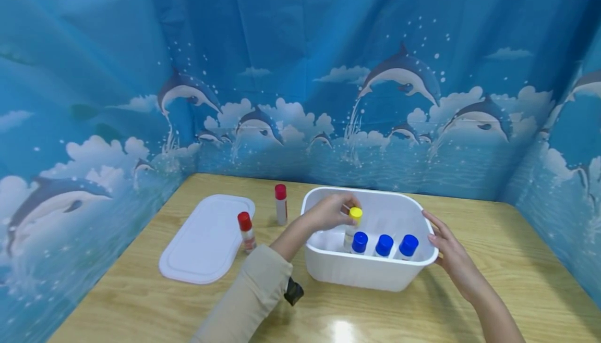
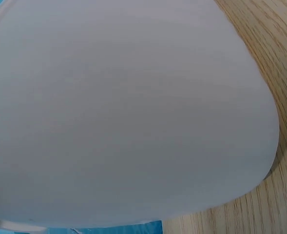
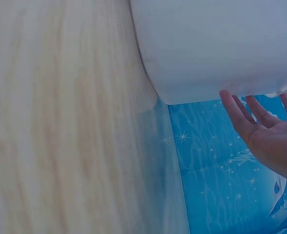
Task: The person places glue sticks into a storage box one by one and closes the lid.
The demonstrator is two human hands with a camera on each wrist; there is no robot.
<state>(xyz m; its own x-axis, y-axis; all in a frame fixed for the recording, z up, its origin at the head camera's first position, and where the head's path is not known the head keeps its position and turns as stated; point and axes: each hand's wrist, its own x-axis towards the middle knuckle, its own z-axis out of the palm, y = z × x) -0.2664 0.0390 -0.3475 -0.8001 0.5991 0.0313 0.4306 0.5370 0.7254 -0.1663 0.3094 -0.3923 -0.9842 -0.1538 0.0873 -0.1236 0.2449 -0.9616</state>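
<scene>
In the head view, my left hand (image 1: pixel 332 211) reaches over the rim of a white plastic bin (image 1: pixel 361 275) and pinches a clear bottle with a yellow cap (image 1: pixel 356 213) near its top. The bottle's lower part is inside the bin. Three bottles with blue caps (image 1: pixel 384 244) stand in a row along the bin's near wall, their bodies mostly hidden by it. At the bin's right end, my right hand (image 1: pixel 453 257) rests its fingers against the outer wall and rim. The right wrist view shows these fingers (image 3: pixel 238 114) extended, tips at the white wall.
Left of the bin, two red-capped bottles stand on the wooden table (image 1: pixel 404 317): one farther back (image 1: pixel 280 207), one nearer (image 1: pixel 246 233). A white lid (image 1: pixel 206 239) lies flat beside them. A blue dolphin-print curtain (image 1: pixel 300 72) encloses the table's back and sides.
</scene>
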